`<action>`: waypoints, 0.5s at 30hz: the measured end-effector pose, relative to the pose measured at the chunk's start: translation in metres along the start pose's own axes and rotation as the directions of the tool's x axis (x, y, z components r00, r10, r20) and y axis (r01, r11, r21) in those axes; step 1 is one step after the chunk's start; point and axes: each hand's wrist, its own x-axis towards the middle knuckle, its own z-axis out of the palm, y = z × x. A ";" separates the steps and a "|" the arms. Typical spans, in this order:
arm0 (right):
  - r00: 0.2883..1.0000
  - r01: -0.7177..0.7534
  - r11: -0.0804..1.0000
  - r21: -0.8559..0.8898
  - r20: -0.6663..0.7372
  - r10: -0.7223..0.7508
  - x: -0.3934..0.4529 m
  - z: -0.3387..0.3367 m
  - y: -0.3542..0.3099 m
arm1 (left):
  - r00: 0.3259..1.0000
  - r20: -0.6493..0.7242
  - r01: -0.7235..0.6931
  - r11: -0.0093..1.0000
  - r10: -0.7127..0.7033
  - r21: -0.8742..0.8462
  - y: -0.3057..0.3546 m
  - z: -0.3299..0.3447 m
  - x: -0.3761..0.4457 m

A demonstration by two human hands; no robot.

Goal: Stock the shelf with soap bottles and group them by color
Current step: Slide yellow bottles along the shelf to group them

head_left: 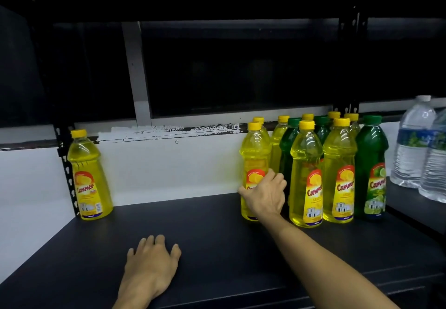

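Head camera looks down on a dark shelf [205,231], the biggest thing in view, with a white wall [169,163] behind it.

At about 3 o'clock stands the main group of soap bottles, packed close together and upright. Most of them are yellow with yellow caps; between them are green bottles with green caps. At the front of the group, one yellow bottle [305,175] stands just beside a second yellow bottle [339,171], and a green bottle [371,168] is at the right end, touching or almost touching its neighbour. Behind them, more yellow and green bottles are mixed together; I cannot count them exactly.

Far at 3 o'clock, on a neighbouring shelf surface, two clear water bottles [415,144] stand close together.

At 9 o'clock, well apart from the group, a single yellow bottle [89,175] stands upright near the black shelf post [66,163].

The right hand [264,194] reaches to the leftmost yellow bottle of the group [254,154] and holds it at the label, with fingers curled around its lower body.

The left hand [153,260] lies at 6 o'clock, flat on the shelf with fingers loosely spread, holding nothing.
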 end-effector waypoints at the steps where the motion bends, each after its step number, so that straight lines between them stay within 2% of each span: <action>1: 1.000 0.022 1.000 0.010 0.002 -0.022 -0.006 -0.002 -0.001 | 1.000 -0.001 -0.001 1.000 0.002 0.003 0.000 0.000 0.000; 4: 0.994 0.092 0.993 0.075 0.045 -0.095 -0.026 -0.008 -0.008 | 1.000 -0.017 -0.012 1.000 0.012 0.011 -0.001 0.001 -0.003; 9: 0.960 0.118 0.964 0.237 0.220 -0.171 -0.063 -0.023 -0.023 | 1.000 -0.015 -0.012 1.000 0.012 -0.008 -0.001 -0.001 -0.005; 15: 0.930 0.158 0.959 0.234 0.291 -0.224 -0.100 -0.035 -0.044 | 1.000 -0.018 -0.005 1.000 0.004 -0.021 0.002 -0.003 -0.008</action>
